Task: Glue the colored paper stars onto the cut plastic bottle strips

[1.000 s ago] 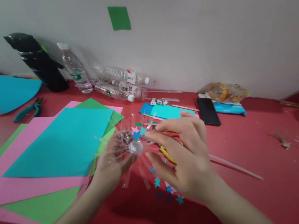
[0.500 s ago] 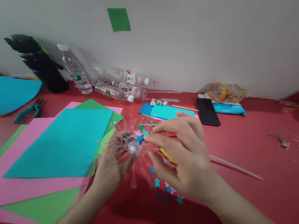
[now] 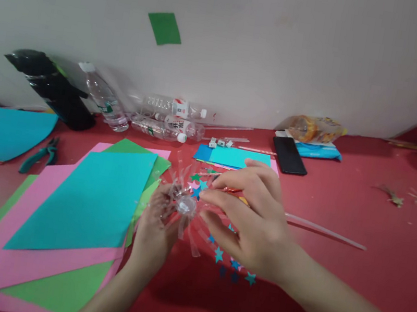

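My left hand (image 3: 159, 217) is closed around a clear plastic bottle piece (image 3: 186, 206), cut into thin strips that fan outward. Its round, whitish end faces up toward me. Close on its right is my right hand (image 3: 252, 215), with the thumb apart from the bent fingers and its fingertips among the strips. Whether they touch a strip is too blurred to tell. By the index fingertip shows a blue paper star (image 3: 197, 192), with green, pink and light blue stars around it. More small stars (image 3: 218, 254) lie on the table below my right hand.
Coloured paper sheets (image 3: 86, 200) overlap on the left, near teal-handled pliers (image 3: 40, 154). Plastic bottles (image 3: 161, 127) and a black flask (image 3: 53, 89) line the wall. A phone (image 3: 290, 155) rests by a snack packet (image 3: 313, 129). A pale straw-like stick (image 3: 327, 231) lies on the right.
The bottle piece has turned slightly in my left hand, and its strips point in different directions. My right thumb has shifted a little left; the fingers stay close to the strips.
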{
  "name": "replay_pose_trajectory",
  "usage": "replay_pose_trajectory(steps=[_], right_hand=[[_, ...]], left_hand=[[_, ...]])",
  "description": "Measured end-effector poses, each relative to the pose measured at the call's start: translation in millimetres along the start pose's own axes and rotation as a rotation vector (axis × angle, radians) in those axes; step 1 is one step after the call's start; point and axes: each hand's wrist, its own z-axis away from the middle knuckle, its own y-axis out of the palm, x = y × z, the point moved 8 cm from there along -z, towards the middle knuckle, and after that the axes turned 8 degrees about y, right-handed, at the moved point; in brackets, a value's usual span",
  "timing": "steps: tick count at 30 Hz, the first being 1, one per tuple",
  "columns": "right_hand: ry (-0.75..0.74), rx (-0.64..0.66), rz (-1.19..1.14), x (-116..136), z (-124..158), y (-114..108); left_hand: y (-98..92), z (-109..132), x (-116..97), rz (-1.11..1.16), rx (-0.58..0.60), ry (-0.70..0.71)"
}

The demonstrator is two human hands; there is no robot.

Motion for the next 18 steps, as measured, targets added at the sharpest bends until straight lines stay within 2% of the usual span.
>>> replay_pose_trajectory(steps=[5,10,18], right_hand=[[0.041,-0.042,-0.057,-8,-1,-6],[0.094,0.006,-0.153,-19,-7,-6],[-0.036,0.01,-0.036,-14,-5,0]], left_hand=[[0.4,-1,-1,-0.028,-0.013,0.006],[1.8,-3,1,0.001,-0.04,-0.02],[4.1,1,15,0.097,0.012,-0.119]])
